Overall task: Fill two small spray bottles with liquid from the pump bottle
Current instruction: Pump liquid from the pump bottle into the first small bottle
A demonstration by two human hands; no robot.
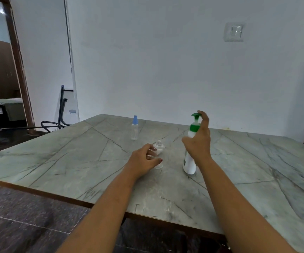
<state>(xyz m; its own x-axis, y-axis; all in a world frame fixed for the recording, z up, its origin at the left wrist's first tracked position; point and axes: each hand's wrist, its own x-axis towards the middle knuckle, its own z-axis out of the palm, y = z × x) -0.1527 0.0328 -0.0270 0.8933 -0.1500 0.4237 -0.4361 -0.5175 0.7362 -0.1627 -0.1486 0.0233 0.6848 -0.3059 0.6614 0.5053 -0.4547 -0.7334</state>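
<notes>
Our left hand (pixel 143 159) holds 1 uncapped spray bottle (pixel 160 146), neck lower-left of the upright pump bottle (pixel 189 163) our right hand (pixel 199 143) grips.

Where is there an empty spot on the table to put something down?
Bare table lies left of the left hand, right of the pump bottle, and along the near edge. The middle is crowded: right hand, open spray bottle, blue-capped spray bottle behind.

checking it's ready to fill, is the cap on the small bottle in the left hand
No, the small bottle held by the left hand shows a bare threaded neck, no cap.
</notes>
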